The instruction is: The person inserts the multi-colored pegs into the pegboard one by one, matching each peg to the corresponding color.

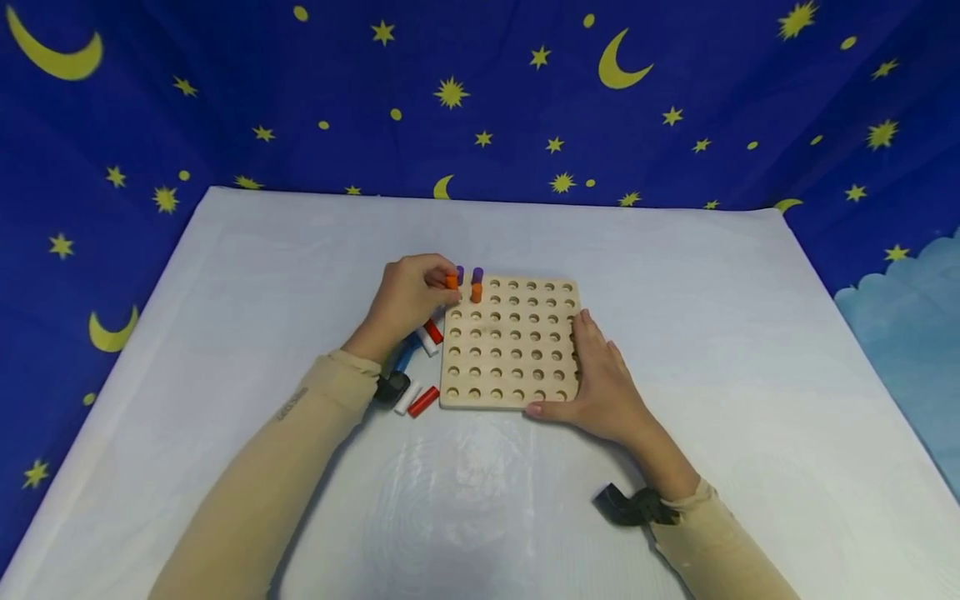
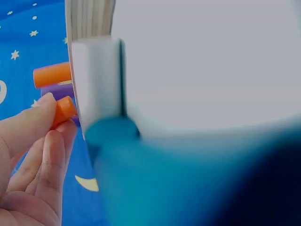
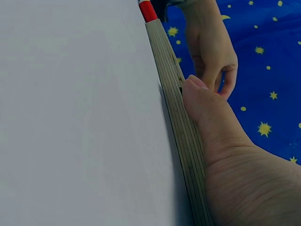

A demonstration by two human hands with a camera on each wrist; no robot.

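Note:
A square wooden pegboard (image 1: 504, 343) with rows of round holes lies on the table. At its far left corner my left hand (image 1: 411, 296) pinches an orange peg (image 2: 65, 112) between thumb and fingers, over the second row. Another orange peg (image 1: 477, 293) stands upright to the right of it. Behind these, two purple pegs (image 1: 477, 274) stand in the far row. My right hand (image 1: 606, 387) rests against the board's right side with fingers straight, its thumb (image 3: 207, 106) along the near edge.
Left of the board lie loose pegs: red (image 1: 424, 402) and white (image 1: 408, 397) ones near the front corner, others near my left wrist, plus a blue one (image 1: 406, 353). A white cover spreads over the table (image 1: 720, 333). Behind hangs a blue star-patterned cloth (image 1: 517, 100).

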